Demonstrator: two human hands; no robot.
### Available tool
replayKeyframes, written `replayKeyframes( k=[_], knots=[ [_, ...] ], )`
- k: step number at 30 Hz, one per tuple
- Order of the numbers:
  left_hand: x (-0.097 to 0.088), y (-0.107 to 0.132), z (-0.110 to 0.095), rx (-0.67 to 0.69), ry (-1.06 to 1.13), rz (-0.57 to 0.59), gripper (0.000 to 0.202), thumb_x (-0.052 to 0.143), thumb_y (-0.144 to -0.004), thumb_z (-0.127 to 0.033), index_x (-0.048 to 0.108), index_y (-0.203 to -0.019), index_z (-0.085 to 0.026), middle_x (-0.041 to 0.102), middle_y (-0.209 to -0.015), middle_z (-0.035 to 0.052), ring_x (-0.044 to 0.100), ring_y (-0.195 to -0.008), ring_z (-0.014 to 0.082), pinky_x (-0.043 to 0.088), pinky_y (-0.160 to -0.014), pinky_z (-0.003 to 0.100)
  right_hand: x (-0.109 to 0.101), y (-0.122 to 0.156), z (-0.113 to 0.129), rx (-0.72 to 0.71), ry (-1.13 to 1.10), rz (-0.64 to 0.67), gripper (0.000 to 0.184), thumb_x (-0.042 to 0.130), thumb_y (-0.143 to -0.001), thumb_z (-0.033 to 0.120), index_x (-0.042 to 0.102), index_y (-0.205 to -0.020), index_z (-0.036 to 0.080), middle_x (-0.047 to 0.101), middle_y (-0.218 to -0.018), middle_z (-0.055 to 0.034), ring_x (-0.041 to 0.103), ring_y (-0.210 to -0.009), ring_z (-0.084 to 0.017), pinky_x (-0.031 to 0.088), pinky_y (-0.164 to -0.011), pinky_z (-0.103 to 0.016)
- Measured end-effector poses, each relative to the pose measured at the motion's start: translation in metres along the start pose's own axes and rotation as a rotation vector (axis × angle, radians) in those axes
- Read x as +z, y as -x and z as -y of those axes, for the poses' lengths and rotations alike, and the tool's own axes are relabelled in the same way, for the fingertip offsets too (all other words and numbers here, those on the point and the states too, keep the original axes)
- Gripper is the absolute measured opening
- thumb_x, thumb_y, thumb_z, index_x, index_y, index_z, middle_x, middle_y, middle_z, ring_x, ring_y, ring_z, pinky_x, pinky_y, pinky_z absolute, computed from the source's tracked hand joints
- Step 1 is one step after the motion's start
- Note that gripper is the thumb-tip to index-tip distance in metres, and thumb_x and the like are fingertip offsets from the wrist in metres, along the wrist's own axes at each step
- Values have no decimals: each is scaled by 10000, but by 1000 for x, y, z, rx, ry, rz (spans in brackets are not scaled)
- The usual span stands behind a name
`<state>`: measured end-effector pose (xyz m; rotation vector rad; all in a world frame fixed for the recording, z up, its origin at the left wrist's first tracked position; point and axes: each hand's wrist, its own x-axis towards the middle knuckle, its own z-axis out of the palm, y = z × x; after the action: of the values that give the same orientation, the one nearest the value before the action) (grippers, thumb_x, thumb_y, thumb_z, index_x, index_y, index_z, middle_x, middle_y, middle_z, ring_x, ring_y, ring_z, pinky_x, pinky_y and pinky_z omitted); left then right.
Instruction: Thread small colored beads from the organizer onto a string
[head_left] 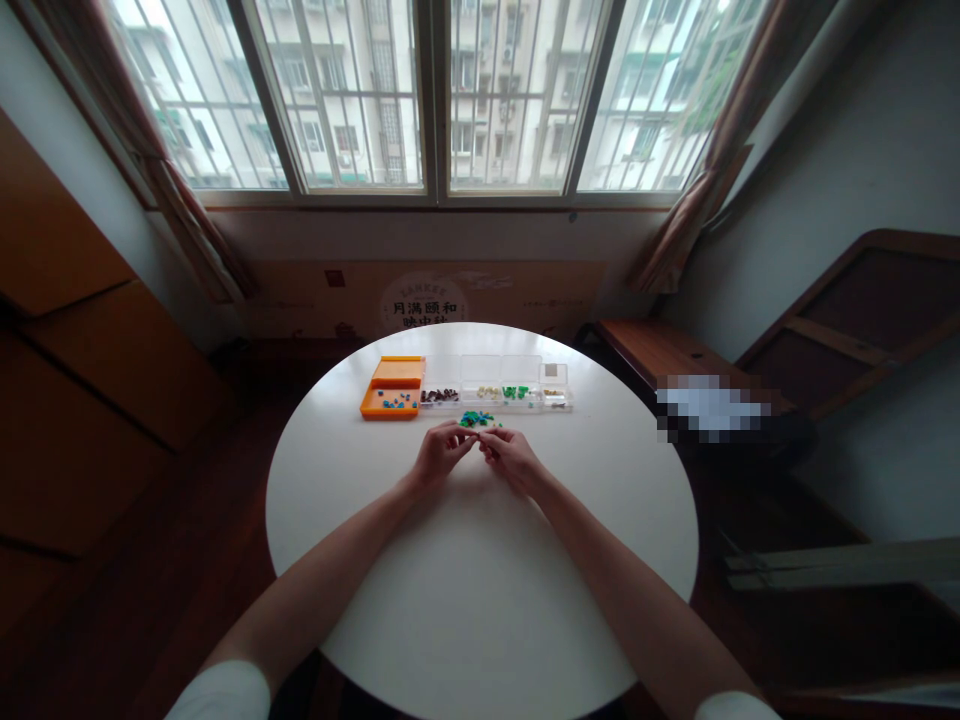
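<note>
My left hand (441, 450) and my right hand (510, 456) meet over the far middle of a round white table (480, 580). Both have fingers pinched together, fingertips nearly touching, on something too small to make out. Just beyond the fingertips lies a small pile of green and blue beads (475, 419). Behind the pile stands a row of containers: an orange tray (391, 390) with blue bits, then clear boxes with dark pieces (439, 396), pale pieces (487, 392), green pieces (515, 392) and a last small box (556, 393).
A large barred window (435, 95) with curtains fills the back wall. A cardboard panel (424, 300) leans under it. Wooden furniture (847, 320) stands at the right, a brown cabinet (82, 330) at the left.
</note>
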<state>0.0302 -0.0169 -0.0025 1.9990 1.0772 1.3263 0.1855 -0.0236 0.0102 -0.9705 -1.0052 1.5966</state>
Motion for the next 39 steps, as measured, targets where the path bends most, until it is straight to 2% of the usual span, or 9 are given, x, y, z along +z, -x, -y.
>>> replayKeyframes(
  k=[39],
  knots=[
    [0, 0, -1, 9, 4, -4, 191, 596, -785, -308, 696, -844, -156, 544, -636, 0, 434, -487, 50, 365, -463, 160, -1, -1, -1, -6, -8, 20, 282, 747, -565, 357, 627, -667, 123, 543, -544, 17, 429, -467, -51, 290, -445, -196]
  ],
)
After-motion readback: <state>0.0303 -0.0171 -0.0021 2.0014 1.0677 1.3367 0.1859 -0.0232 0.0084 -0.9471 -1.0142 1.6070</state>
